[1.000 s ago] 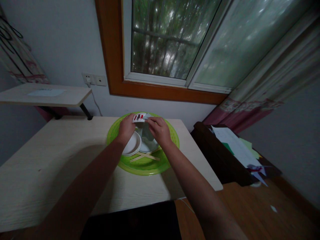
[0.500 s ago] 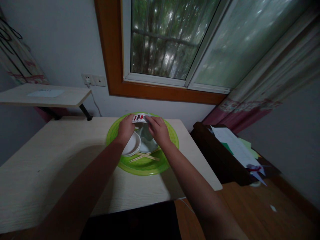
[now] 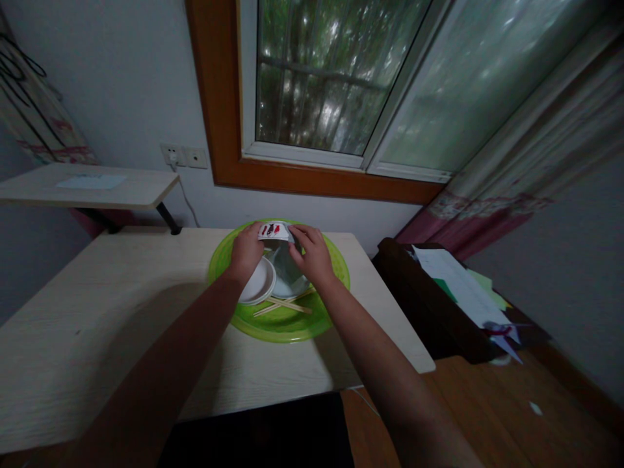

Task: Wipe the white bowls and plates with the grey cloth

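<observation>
Packet [image 3: 273, 230] spans our left hand [image 3: 247, 250] and right hand [image 3: 313, 255], grasped at both ends over the tray [image 3: 287, 333]. Dishes [image 3: 258, 283] and chopsticks [image 3: 290, 304] already lie there; we cannot confirm the packet is unsealed.

Sets the fingertips of the right hand [image 3: 314, 257] slightly farther right than a second ago, with thumb [image 3: 296, 255] and index finger [image 3: 302, 231] parted instead of pinched together over the end of the printed white strip [image 3: 273, 230]. Carries the thumb lower, below the index finger. Bares more of the strip's greyish right end, largely covered by bunched fingertips half a second ago.
</observation>
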Demonstrator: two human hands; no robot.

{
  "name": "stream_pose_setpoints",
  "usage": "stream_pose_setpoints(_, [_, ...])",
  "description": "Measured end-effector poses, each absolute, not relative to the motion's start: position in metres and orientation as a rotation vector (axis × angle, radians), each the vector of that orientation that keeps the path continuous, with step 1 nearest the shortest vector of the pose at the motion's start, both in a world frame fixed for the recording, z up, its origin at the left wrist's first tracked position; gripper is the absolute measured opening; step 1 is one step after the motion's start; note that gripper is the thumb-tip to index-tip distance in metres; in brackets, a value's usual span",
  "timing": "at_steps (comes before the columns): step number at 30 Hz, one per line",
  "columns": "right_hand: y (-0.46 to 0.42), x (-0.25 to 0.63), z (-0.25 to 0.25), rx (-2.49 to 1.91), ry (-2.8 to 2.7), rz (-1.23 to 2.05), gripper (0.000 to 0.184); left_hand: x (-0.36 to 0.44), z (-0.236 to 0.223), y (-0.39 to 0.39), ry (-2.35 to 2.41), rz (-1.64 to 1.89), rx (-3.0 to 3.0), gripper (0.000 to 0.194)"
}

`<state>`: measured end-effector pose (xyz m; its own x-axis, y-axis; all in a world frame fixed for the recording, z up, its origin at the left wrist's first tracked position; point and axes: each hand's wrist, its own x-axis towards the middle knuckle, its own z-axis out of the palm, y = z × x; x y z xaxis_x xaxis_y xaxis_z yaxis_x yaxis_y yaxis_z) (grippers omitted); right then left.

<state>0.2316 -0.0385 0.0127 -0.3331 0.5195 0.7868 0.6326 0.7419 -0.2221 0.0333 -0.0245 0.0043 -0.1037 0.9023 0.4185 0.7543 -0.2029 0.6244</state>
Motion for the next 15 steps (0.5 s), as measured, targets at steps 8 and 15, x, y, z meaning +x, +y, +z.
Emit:
stream_pose_setpoints(8, [-0.043, 0.228, 0.015, -0.785, -2.161, -0.234, 0.048, 0.033, 0.002, -0.024, 1.902, 1.168, 1.974, 0.047])
stream_pose_setpoints(15, [-0.049, 0.225, 0.021, -0.809, -2.175, -0.283, 0.052, 0.032, 0.0, -0.024, 1.914, 1.3, 1.95, 0.047])
